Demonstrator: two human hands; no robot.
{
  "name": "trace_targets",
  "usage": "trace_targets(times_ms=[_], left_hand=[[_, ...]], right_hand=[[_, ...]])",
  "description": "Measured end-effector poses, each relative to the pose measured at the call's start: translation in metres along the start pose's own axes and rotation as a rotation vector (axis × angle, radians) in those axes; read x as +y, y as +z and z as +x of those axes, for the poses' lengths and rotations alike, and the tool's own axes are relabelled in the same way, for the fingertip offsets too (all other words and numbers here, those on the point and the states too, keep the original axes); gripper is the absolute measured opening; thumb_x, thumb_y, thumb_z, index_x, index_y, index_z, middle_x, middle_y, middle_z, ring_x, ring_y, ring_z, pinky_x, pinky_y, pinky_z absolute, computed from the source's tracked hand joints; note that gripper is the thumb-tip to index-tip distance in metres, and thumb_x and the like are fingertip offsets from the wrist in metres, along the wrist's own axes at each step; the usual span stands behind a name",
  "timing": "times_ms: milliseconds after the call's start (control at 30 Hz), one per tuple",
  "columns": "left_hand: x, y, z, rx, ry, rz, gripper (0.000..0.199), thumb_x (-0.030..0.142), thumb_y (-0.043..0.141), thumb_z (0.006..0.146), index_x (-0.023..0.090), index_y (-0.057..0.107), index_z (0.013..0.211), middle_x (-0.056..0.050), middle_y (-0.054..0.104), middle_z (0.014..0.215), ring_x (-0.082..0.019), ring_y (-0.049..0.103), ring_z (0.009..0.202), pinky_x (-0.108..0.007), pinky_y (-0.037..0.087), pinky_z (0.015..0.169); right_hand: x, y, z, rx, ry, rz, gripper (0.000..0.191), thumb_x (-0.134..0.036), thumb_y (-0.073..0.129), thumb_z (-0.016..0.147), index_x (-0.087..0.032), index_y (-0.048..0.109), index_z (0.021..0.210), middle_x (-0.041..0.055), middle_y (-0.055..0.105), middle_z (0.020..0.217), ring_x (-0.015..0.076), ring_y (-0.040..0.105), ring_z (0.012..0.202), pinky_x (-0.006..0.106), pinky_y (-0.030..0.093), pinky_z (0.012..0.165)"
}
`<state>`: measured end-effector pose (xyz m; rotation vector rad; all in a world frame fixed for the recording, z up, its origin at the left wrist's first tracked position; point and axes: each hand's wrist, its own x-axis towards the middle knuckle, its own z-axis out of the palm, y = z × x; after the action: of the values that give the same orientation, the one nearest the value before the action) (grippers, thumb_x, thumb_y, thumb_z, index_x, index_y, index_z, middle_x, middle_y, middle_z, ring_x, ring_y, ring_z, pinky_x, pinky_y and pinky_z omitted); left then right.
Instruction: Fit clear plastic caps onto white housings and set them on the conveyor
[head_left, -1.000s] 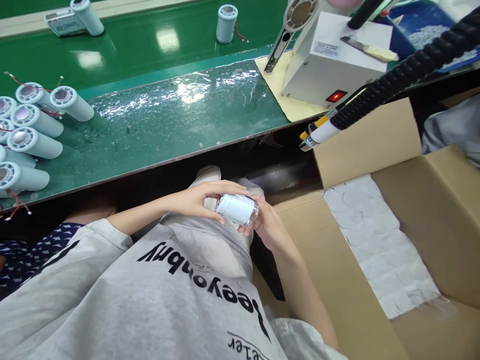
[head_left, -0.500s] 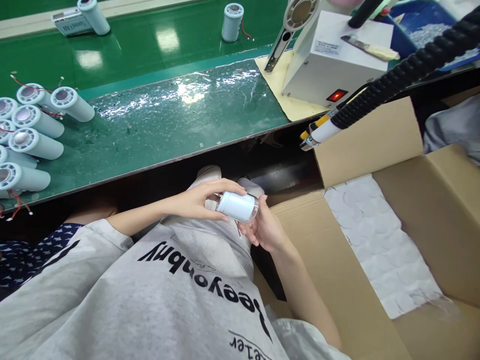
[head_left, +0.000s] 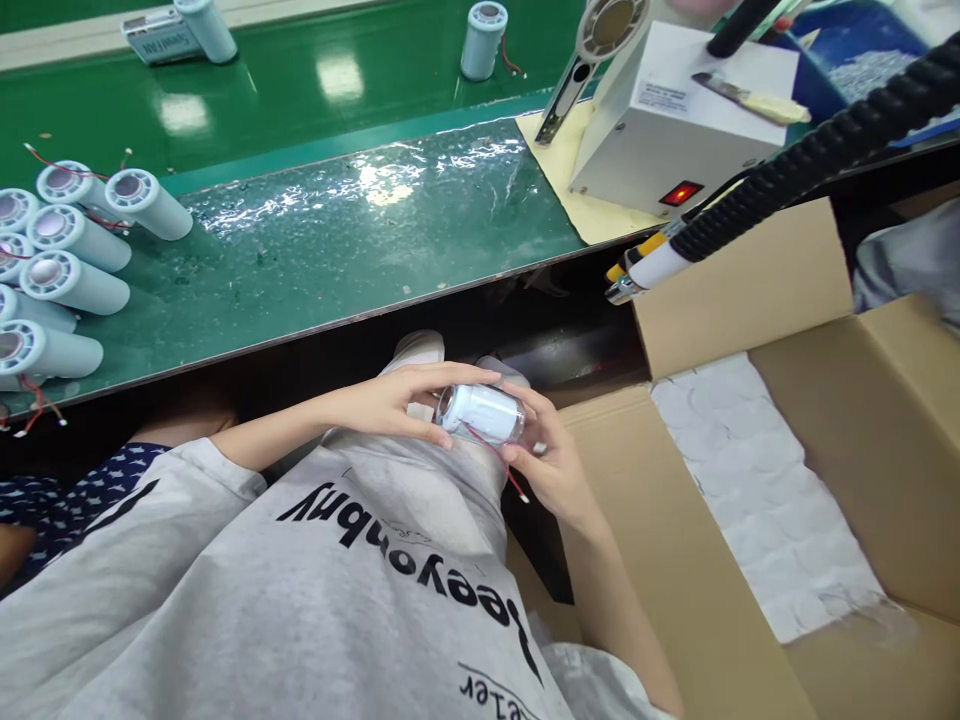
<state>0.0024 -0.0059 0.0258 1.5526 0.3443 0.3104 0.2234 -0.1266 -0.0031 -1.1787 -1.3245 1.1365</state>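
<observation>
Above my lap, a light-blue cylinder (head_left: 487,413) lies sideways between my two hands, with clear plastic showing around its ends. My left hand (head_left: 390,402) grips its left end, with the thumb below and the fingers over the top. Closed about the right end is my right hand (head_left: 553,460), its fingertips on the clear plastic. A thin red wire (head_left: 499,455) with a small white connector hangs down from the cylinder near my right thumb.
Several similar cylinders (head_left: 82,285) stand at the bench's left; another (head_left: 484,42) stands farther back. A white machine (head_left: 686,120) with a lit red switch is at right, near a black ribbed hose (head_left: 810,150). An open cardboard box (head_left: 675,540) lies beside my right arm.
My right hand has turned and moved up, closing its fingers round the cylinder's right end. The cylinder has rotated, so its red wire now shows in front. My left hand keeps its hold.
</observation>
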Motion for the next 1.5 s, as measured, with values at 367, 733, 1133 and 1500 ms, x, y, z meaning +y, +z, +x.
trace_targets(times_ms=[367,733,1133,1500], left_hand=[[-0.014,0.006,0.006,-0.016,-0.121,-0.287,0.08,0.023,0.082,0.08,0.033,0.047,0.151,-0.012,0.056,0.152,-0.025,0.065,0.125,-0.037,0.055,0.102],[-0.013,0.004,0.021,-0.082,-0.137,-0.316,0.079,0.018,0.083,0.078,0.032,0.05,0.149,-0.012,0.047,0.159,-0.028,0.058,0.136,-0.042,0.05,0.112],[-0.021,0.005,0.022,-0.088,-0.238,-0.373,0.084,0.025,0.083,0.08,0.034,0.044,0.154,-0.01,0.042,0.162,-0.029,0.056,0.138,-0.041,0.048,0.112],[-0.021,0.006,0.024,-0.099,-0.247,-0.264,0.09,0.023,0.082,0.077,0.034,0.04,0.155,-0.009,0.038,0.164,-0.029,0.055,0.139,-0.036,0.052,0.106]], right_hand=[[0.002,0.0,-0.001,-0.037,0.207,0.197,0.062,-0.059,0.081,0.079,-0.029,0.064,0.131,0.0095,0.068,0.133,0.0293,0.071,0.112,0.045,0.063,0.095],[0.007,-0.006,-0.006,0.032,0.302,0.299,0.066,-0.056,0.086,0.074,-0.03,0.065,0.131,0.0075,0.072,0.121,0.0251,0.074,0.097,0.037,0.066,0.081],[0.011,-0.006,-0.011,0.086,0.349,0.274,0.067,-0.054,0.09,0.068,-0.027,0.07,0.127,0.0071,0.075,0.117,0.0277,0.074,0.101,0.038,0.063,0.088],[0.014,-0.001,-0.01,0.076,0.402,0.397,0.072,-0.053,0.093,0.065,-0.025,0.069,0.127,0.0089,0.073,0.121,0.0276,0.074,0.102,0.036,0.064,0.084]])
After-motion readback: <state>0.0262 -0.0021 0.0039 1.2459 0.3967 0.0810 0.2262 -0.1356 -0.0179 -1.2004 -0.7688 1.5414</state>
